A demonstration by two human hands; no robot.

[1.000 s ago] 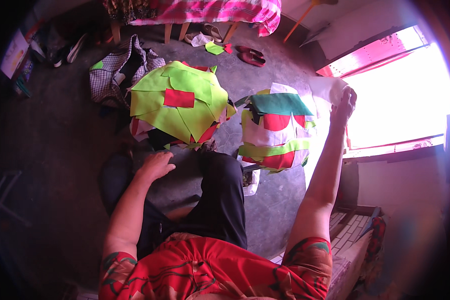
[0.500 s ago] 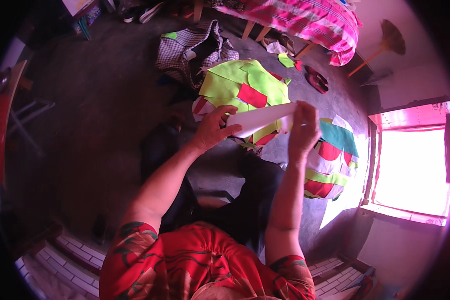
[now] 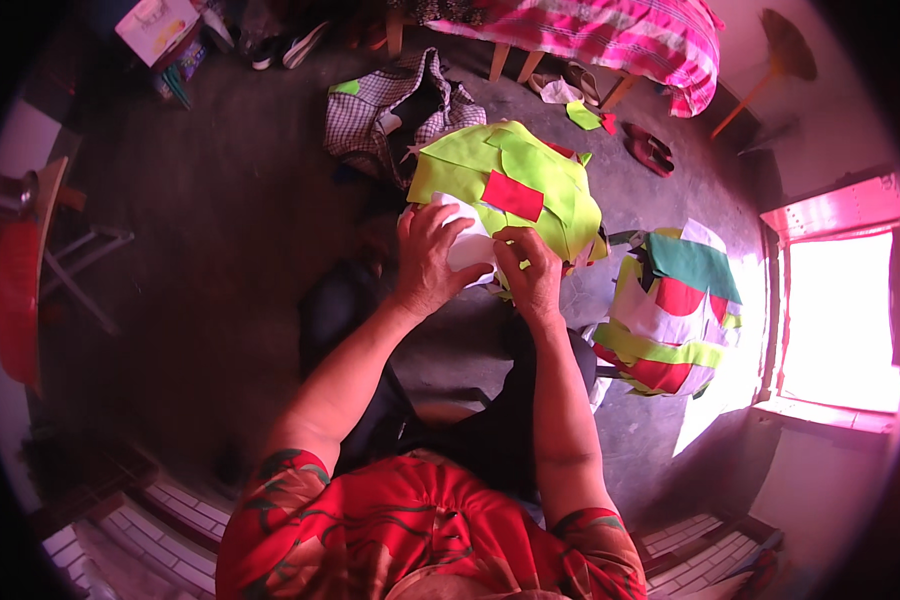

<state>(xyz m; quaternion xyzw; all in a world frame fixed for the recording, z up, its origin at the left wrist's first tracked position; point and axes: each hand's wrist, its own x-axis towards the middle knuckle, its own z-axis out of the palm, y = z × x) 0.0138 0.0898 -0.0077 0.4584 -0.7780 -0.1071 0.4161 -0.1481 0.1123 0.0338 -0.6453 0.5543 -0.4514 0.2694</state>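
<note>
A white piece of cloth [image 3: 470, 246], small and folded together, is held up in front of my knees. My left hand [image 3: 430, 258] grips its left side, fingers curled over the top and thumb underneath. At its right edge my right hand [image 3: 532, 275] pinches it between thumb and bent fingers. Just beyond my hands lies a heap of lime-green cloth pieces [image 3: 555, 190], with a red rectangular piece [image 3: 513, 196] on top. Part of this heap is hidden behind my hands.
Another stack of green, red and white pieces [image 3: 670, 340] stands to the right, near the bright window [image 3: 838, 320]. A checked bag-like cloth [image 3: 370, 115] lies beyond. Shoes [image 3: 648, 150], a broom [image 3: 765, 75] and a pink-draped table [image 3: 610, 40] are farther off.
The white cloth was stretched lengthwise between my hands; now it is folded smaller. My right hand has moved left and down toward my left hand. The view has shifted slightly.
</note>
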